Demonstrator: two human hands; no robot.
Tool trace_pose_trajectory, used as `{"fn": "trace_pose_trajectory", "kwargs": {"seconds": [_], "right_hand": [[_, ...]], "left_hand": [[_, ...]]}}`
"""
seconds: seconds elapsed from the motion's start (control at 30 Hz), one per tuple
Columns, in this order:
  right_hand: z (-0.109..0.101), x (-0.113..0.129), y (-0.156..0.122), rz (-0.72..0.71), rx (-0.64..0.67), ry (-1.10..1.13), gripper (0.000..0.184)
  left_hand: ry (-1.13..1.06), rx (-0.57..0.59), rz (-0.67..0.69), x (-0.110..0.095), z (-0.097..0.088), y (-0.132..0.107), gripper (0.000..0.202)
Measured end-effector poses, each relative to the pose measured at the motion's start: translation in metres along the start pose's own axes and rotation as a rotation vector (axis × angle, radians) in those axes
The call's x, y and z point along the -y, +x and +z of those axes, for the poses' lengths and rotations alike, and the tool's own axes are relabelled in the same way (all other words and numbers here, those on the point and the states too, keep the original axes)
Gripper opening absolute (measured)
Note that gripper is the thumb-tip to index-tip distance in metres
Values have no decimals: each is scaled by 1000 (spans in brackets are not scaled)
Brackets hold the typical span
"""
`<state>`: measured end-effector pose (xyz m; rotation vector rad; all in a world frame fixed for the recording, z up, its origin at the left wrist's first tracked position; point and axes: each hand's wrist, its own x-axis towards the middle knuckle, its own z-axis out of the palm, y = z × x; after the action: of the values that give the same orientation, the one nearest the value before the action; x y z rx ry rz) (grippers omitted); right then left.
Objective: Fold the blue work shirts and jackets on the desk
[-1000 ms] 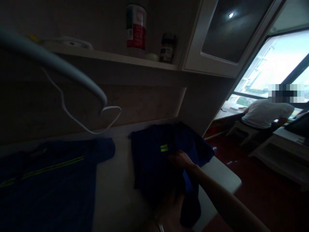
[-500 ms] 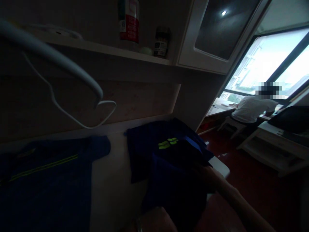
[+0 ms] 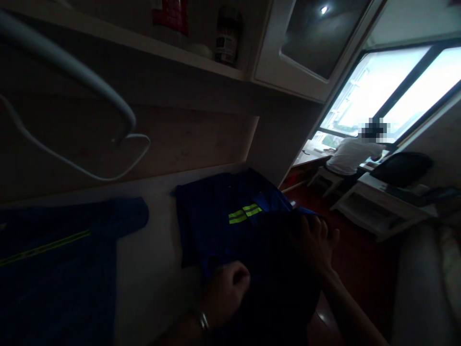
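Observation:
A dark blue work jacket (image 3: 212, 216) with yellow-green reflective strips lies on the pale table (image 3: 154, 259) in front of me. My left hand (image 3: 228, 286), with a metal bangle at the wrist, is closed at the near left part of the jacket, fingers curled on its cloth. My right hand (image 3: 317, 240) rests at the jacket's right side, fingers apart and slightly bent over the fabric. Dark cloth between my hands is too dim to make out its folds. Further left lies another dark blue garment (image 3: 65, 269) with a yellow-green stripe.
A white curved lamp arm (image 3: 79, 72) and a cable (image 3: 72, 161) hang at the upper left. Above is a shelf (image 3: 144, 43) with a dark-lidded jar (image 3: 226, 43) and a red package (image 3: 173, 17). A person (image 3: 347, 156) sits by the window, near a white desk (image 3: 374, 202).
My left hand has come up and forward over the jacket. My right hand has shifted up at its right side, fingers now visible. The view has swung slightly right and down.

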<state>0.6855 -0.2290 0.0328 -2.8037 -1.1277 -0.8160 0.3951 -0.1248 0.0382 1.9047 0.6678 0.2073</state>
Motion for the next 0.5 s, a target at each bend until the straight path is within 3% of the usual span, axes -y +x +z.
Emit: {"fn": "trace_pose_trajectory", "kwargs": {"seconds": [0.1, 0.2, 0.27, 0.37, 0.5], "right_hand": [[17, -4, 6, 39, 46, 98, 71], [44, -19, 11, 46, 290, 281, 68], [60, -30, 9, 70, 380, 402, 60], [73, -51, -1, 239, 299, 526, 51], [79, -100, -29, 716, 118, 617, 63]], "left_hand": [[368, -269, 62, 24, -8, 26, 27], [687, -335, 32, 60, -10, 46, 44], [781, -359, 39, 80, -8, 50, 44], [785, -410, 92, 95, -5, 48, 44], [489, -460, 26, 93, -10, 50, 41]]}}
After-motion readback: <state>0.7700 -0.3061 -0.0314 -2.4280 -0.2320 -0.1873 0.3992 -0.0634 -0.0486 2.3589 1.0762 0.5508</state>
